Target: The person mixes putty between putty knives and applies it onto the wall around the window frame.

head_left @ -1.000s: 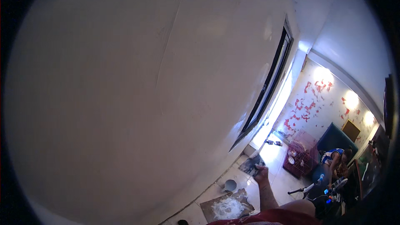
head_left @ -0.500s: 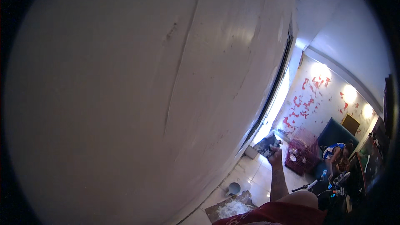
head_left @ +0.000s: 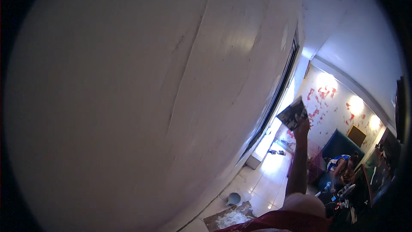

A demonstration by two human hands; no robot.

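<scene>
My right hand [head_left: 302, 126] is closed on a wide, flat scraper [head_left: 292, 112] with a dark, smeared blade, raised at the end of my outstretched arm. It appears to the right of the dark window frame [head_left: 277, 99] in the large white wall [head_left: 150, 94]; I cannot tell whether it touches anything. The wall has streaks and thin lines. My left hand is not in view. Down on the tiled floor are a flat brown sheet [head_left: 211, 223] with white material on it and a grey round container [head_left: 234, 199].
A person [head_left: 339, 166] bends over on a dark green seat [head_left: 334, 143] at the right, behind a bicycle [head_left: 332, 199]. A pinkish-red wire cage [head_left: 314, 163] stands beside them. The far wall [head_left: 319, 108] has red patches. A low step [head_left: 253, 160] lies under the window side.
My right hand and the scraper have risen well up, from low over the floor to in front of the patched far wall, with the blade turned more upright.
</scene>
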